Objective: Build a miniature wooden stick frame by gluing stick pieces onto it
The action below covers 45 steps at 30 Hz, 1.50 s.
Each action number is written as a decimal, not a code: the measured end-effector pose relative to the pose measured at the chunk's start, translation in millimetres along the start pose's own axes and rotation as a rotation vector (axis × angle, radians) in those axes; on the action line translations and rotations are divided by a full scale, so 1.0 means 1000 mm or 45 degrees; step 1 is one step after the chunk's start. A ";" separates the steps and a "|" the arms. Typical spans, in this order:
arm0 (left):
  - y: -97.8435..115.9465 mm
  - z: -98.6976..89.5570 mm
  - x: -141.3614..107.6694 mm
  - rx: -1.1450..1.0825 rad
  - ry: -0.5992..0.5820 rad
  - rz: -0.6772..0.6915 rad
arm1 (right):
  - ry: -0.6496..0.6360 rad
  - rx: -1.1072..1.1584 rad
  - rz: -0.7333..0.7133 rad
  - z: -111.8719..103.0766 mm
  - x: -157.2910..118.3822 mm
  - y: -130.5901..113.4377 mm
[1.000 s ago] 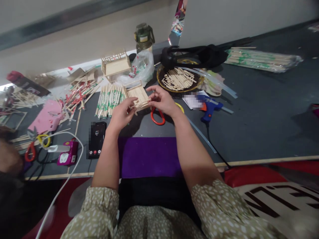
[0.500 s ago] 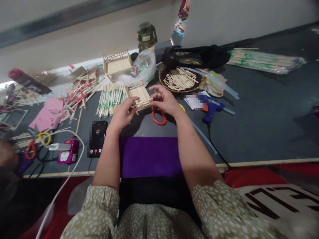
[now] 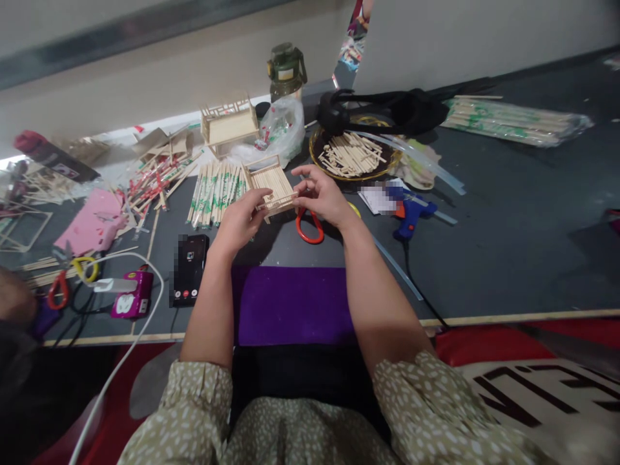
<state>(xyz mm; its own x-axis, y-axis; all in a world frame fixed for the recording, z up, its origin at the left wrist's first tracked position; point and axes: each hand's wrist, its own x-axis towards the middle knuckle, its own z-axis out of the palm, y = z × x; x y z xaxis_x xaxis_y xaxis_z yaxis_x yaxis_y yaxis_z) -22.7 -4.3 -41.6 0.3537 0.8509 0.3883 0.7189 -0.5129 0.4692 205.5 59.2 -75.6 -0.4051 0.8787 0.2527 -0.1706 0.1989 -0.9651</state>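
A small model bed made of wooden sticks (image 3: 272, 184) is between my two hands, with a railed frame at its far end. My left hand (image 3: 242, 218) grips its near left corner, thumb and fingers closed on the sticks. At the near right corner, my right hand (image 3: 320, 197) pinches the low front rail between thumb and fingertips. Red-handled scissors (image 3: 310, 227) lie under my right hand, their blades hidden. Paper-wrapped chopsticks (image 3: 213, 194) lie beside my left hand.
A similar stick model (image 3: 231, 129) stands behind. A basket rim (image 3: 314, 158) surrounds cut sticks. Right of my hands lies a blue glue gun (image 3: 411, 216) with its cord. A phone (image 3: 190, 271) and purple cloth (image 3: 293, 307) are near the front edge. Another person's arm (image 3: 14, 300) shows at left.
Both hands keep the same hold on the stick model. Only a very slight shift of the view shows.
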 end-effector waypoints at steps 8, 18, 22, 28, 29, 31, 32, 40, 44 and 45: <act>0.002 -0.001 0.000 -0.010 -0.017 -0.007 | -0.045 -0.025 0.022 -0.001 -0.001 -0.001; 0.005 -0.001 0.000 0.038 0.001 0.000 | -0.028 -0.082 -0.043 -0.002 0.001 0.003; 0.005 -0.001 0.001 0.029 -0.003 -0.004 | 0.029 -0.041 -0.002 0.001 0.001 0.002; 0.003 -0.003 0.002 0.030 -0.012 -0.023 | 0.055 -0.176 -0.043 -0.003 -0.003 -0.002; 0.003 -0.003 0.003 0.033 -0.011 -0.025 | 0.091 -0.241 -0.062 -0.005 -0.006 -0.004; 0.003 -0.003 0.003 0.036 -0.012 -0.028 | 0.207 -0.408 -0.089 -0.006 -0.017 -0.011; 0.004 -0.003 0.003 0.038 -0.013 -0.028 | 0.278 -0.495 -0.094 -0.004 -0.024 -0.015; 0.002 -0.003 0.005 0.045 -0.023 -0.040 | 0.723 -0.734 -0.232 0.060 -0.118 -0.034; 0.002 -0.003 0.005 0.050 -0.023 -0.039 | 0.541 -0.858 -0.338 0.083 -0.143 -0.033; 0.002 -0.003 0.005 0.054 -0.021 -0.036 | 0.518 -0.881 -0.377 0.085 -0.142 -0.033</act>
<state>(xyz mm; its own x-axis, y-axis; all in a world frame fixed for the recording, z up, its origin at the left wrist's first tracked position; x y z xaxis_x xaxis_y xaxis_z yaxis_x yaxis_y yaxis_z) -21.7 -0.8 -36.0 0.3421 0.8670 0.3623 0.7533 -0.4835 0.4458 192.7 -109.3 -73.7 -0.0537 0.8097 0.5844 0.4216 0.5489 -0.7218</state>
